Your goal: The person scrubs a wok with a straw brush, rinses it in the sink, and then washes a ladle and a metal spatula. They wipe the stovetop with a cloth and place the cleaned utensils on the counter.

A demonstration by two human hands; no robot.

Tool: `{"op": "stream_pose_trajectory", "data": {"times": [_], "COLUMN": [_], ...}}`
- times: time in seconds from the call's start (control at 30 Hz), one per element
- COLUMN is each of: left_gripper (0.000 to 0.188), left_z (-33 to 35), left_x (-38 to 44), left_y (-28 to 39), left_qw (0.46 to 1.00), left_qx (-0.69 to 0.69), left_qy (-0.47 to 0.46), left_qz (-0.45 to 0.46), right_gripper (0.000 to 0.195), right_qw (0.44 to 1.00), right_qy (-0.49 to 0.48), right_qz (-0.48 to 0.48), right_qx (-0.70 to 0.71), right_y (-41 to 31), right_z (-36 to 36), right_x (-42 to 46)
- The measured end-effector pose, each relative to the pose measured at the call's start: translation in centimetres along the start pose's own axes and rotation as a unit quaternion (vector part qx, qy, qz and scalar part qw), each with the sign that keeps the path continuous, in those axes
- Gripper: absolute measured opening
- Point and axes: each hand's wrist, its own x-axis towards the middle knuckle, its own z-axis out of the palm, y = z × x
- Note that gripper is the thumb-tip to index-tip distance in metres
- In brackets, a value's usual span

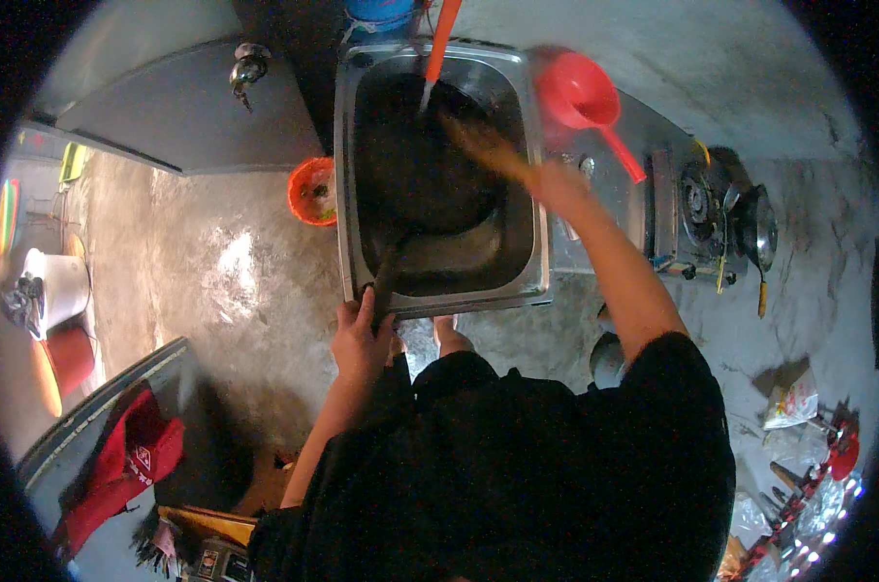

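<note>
A dark wok [425,178] rests inside the stainless steel sink [475,300] in front of me. Its long handle [388,276] sticks out over the near left edge, and my left hand [361,335] is closed around it. My right hand [564,188] grips a tan wok brush [490,148], probably bamboo, whose far end reaches into the wok. Hand and brush are blurred. From the top, an orange hose [441,40] lets a stream of water [425,96] run into the wok. The wok's inside is too dark to make out.
A red plastic dipper [574,91] lies right of the sink. Beyond it are a gas stove [697,200] and a dark pan [763,229]. An orange basin [296,193] stands at the left on the concrete floor [192,254]. A red cloth [130,451] hangs lower left.
</note>
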Motion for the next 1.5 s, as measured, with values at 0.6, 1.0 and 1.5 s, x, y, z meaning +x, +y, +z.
{"op": "stream_pose_trajectory", "data": {"times": [0.6,1.0,1.5], "left_gripper": [0.053,0.052,0.046], "left_z": [-0.2,-0.7,-2.2], "left_x": [-0.1,0.1,0.1], "left_y": [0.6,0.6,1.0], "left_qw": [0.999,0.999,0.999], "left_qx": [0.013,0.026,0.014], "left_qy": [0.023,-0.014,0.001], "left_qz": [0.035,-0.013,0.048], "right_gripper": [0.033,0.038,0.042], "right_qw": [0.890,0.927,0.974], "right_qy": [0.076,0.064,0.013], "right_qz": [-0.179,-0.204,-0.065], "right_qx": [0.412,0.309,0.215], "right_y": [-5.6,-6.7,-2.7], "right_z": [0.4,-0.2,5.7], "right_x": [-0.2,-4.1,-7.9]}}
